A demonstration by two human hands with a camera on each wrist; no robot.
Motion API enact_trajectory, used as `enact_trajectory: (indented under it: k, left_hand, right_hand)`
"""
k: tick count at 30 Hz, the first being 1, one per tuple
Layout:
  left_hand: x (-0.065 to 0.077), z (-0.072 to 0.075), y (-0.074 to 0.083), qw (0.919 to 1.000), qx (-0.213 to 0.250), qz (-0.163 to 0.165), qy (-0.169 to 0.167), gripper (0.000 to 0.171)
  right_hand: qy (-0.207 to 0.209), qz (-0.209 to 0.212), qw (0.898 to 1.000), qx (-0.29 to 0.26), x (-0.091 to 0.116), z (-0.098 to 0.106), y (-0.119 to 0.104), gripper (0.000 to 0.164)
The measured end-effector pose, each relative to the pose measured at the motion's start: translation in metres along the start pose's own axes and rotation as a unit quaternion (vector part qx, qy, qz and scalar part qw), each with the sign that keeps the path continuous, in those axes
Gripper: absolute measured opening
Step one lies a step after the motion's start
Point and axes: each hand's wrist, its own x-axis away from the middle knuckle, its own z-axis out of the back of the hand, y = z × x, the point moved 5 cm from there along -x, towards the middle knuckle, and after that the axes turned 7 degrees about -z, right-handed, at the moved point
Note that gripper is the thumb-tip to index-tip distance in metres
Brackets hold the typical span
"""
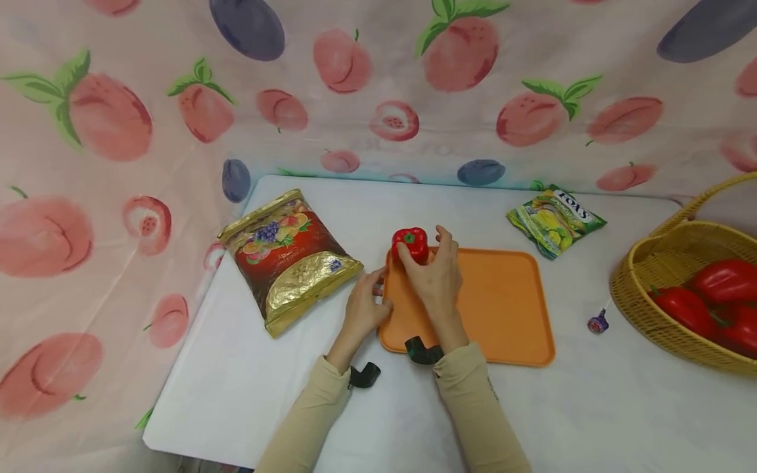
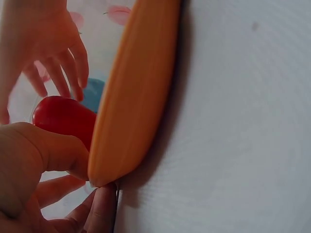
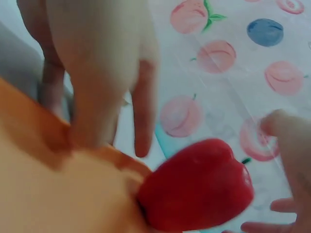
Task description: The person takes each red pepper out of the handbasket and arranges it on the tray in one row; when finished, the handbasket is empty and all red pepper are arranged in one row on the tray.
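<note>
A red bell pepper [image 1: 408, 242], its green stem facing the head camera, stands at the far left corner of an orange tray [image 1: 503, 309]. My left hand [image 1: 362, 307] grips the tray's left edge. In the left wrist view its thumb [image 2: 63, 150] lies on the inner side of the rim and fingers reach the outer side. Around the pepper hovers my right hand [image 1: 434, 276], fingers spread and apart from it. The right wrist view shows the pepper [image 3: 199, 187] lying across the tray's edge, with the right hand's fingers [image 3: 286, 145] off to its side.
Left of the tray lies a red and gold candy bag [image 1: 290, 259]. A green and yellow Fox's packet [image 1: 556, 221] rests at the back right. Near a wicker basket [image 1: 629, 282] of red bell peppers [image 1: 686, 312] sits a lollipop [image 1: 598, 322]. Fruit-print cloth [image 1: 367, 131] hangs behind the white table [image 1: 236, 394].
</note>
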Motion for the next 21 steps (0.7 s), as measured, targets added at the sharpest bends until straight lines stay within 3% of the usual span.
enact_trajectory:
  k: [9,13,21]
  left_hand:
    - [0.006,0.009,-0.01,0.9998,0.002,0.007,0.019,0.057]
    - [0.01,0.013,-0.015,0.9994,0.002,0.019,0.028,0.056]
    - [0.013,0.018,-0.022,0.9989,-0.008,0.028,0.037,0.056]
  right_hand:
    - [0.039,0.003,0.999,-0.028,-0.024,0.036,0.01,0.063]
    - [0.055,-0.022,0.998,-0.025,-0.037,0.063,0.024,0.063]
    - [0.077,-0.085,0.993,0.029,-0.061,0.125,0.049,0.063]
